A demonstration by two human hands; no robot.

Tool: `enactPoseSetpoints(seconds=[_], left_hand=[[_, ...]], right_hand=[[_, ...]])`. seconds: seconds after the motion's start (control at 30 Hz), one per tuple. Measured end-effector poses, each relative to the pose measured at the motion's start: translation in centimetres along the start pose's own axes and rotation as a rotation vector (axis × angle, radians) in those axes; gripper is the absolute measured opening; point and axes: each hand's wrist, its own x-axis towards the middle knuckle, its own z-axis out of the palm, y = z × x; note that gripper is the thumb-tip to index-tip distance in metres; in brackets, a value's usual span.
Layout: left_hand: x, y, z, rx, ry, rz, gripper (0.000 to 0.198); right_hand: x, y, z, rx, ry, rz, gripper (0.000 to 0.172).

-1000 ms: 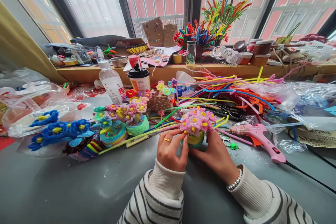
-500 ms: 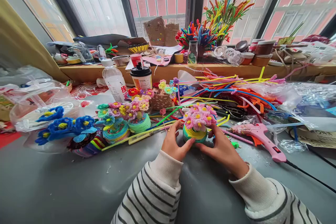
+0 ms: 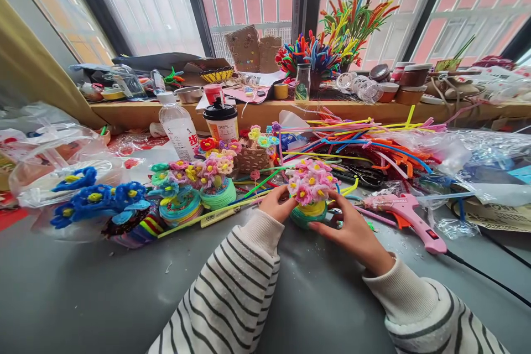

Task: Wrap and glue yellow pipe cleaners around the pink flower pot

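A small pot of pink pipe-cleaner flowers (image 3: 312, 180) stands on the grey table in front of me. Its round base (image 3: 309, 214) is wrapped in yellow and green. My left hand (image 3: 277, 204) holds it from the left, thumb at the upper side just below the flowers, other fingers partly hidden behind. From the right, my right hand (image 3: 350, 229) curves round it, with fingertips by the flowers and thumb low at the front of the base. Left of it stand similar pots with green wrapping (image 3: 218, 194) and striped wrapping (image 3: 181, 207), and blue flowers (image 3: 95, 196).
A pink glue gun (image 3: 409, 215) with a black cord lies to the right. Behind are loose pipe cleaners (image 3: 373, 144), a black-handled tool (image 3: 367, 175), a lidded cup (image 3: 222, 121) and a water bottle (image 3: 177, 127). A cutter (image 3: 219, 215) lies left of my hands.
My left thumb has shifted from the front of the base up to just under the flowers. My right hand stays at the pot's right side; the flower cluster sits slightly higher.
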Motion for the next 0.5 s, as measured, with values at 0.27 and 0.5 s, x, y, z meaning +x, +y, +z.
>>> enactPoseSetpoints(seconds=[0.27, 0.5], left_hand=[[0.3, -1.6, 0.3, -0.207, -0.072, 0.003, 0.039], [-0.7, 0.2, 0.8, -0.542, -0.175, -0.348, 0.042]], right_hand=[[0.2, -0.2, 0.6, -0.121, 0.115, -0.050, 0.064], [-0.1, -1.6, -0.5, 0.087, 0.062, -0.021, 0.057]])
